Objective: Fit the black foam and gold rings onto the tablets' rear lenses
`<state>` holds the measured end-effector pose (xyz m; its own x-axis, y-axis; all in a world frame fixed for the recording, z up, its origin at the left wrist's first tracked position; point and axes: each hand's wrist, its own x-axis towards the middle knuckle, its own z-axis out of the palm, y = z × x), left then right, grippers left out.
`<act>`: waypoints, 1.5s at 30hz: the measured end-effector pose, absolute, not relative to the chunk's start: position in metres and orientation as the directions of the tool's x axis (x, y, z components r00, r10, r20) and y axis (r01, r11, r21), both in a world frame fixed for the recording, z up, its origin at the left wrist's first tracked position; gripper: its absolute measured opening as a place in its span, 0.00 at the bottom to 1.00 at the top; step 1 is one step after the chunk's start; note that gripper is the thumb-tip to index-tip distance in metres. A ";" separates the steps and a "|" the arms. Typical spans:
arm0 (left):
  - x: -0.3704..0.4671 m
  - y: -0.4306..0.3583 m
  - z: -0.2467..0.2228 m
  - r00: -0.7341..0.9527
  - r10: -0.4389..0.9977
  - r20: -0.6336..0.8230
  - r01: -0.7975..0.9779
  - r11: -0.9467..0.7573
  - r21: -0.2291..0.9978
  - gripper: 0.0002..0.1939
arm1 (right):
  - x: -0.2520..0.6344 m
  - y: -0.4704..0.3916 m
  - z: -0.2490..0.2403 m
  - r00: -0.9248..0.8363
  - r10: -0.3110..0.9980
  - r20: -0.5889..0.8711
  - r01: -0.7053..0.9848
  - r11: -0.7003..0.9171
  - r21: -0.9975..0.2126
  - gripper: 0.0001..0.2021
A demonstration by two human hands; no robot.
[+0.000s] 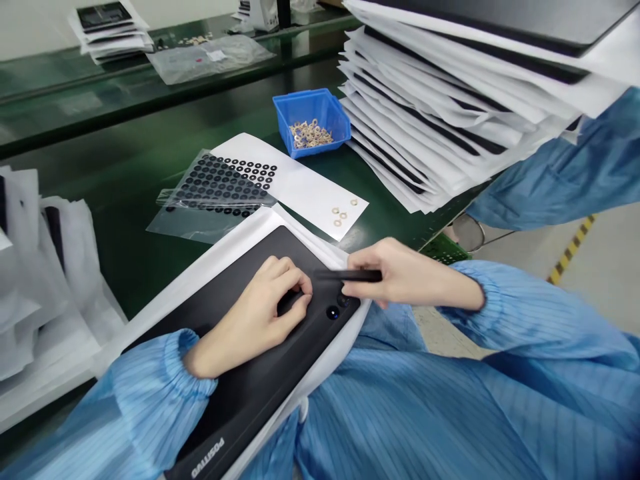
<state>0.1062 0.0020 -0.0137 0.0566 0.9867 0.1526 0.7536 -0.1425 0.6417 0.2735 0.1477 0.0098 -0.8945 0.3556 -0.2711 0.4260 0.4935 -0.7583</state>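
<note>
A black panel [240,393] marked POSITIVO lies slanted on a white foam sleeve. Two round dark lens-like parts sit near its right corner. Over that corner, my right hand [395,273] is closed around a slim black tool [350,275], whose tip points left and is blurred. My left hand [265,310] rests on the panel with thumb and index finger pinched together; whatever is between them is too small to tell. Beyond the panel lie a white sheet [300,177] bearing a few small pale rings and a clear bag [185,220] over rows of black rings.
A blue bin [313,110] of small metallic rings stands behind the sheet. Tall stacks of sleeved panels [425,127] rise at the right, and more white sleeves [65,280] lie at the left. A plastic bag [210,59] and a small stack [110,30] are on the rear ledge.
</note>
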 end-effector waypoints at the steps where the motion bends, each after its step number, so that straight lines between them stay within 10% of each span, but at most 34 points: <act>1: 0.107 0.001 -0.013 0.073 0.985 0.158 0.755 -0.158 0.637 0.06 | 0.277 0.149 0.007 -0.887 0.401 -0.229 0.399 0.417 -0.817 0.13; 6: 0.111 -0.004 -0.013 0.306 0.941 0.147 0.813 -0.338 0.473 0.13 | 0.292 0.145 -0.007 -0.751 0.658 -0.055 0.223 0.175 -0.959 0.29; 12: 0.115 -0.004 -0.014 0.400 0.909 0.118 0.858 -0.416 0.301 0.19 | 0.294 0.138 -0.027 -0.850 0.524 0.051 0.014 0.119 -0.993 0.22; 45: 0.116 -0.005 -0.013 0.386 0.911 0.144 0.866 -0.412 0.284 0.09 | 0.287 0.145 -0.027 -0.793 0.593 0.136 -0.119 0.068 -0.991 0.17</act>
<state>0.1160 -0.0046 -0.0131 0.3860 0.9113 0.1436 0.8659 -0.4116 0.2843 0.2871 0.1450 -0.0274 -0.7934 0.5933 0.1363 -0.1190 0.0684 -0.9905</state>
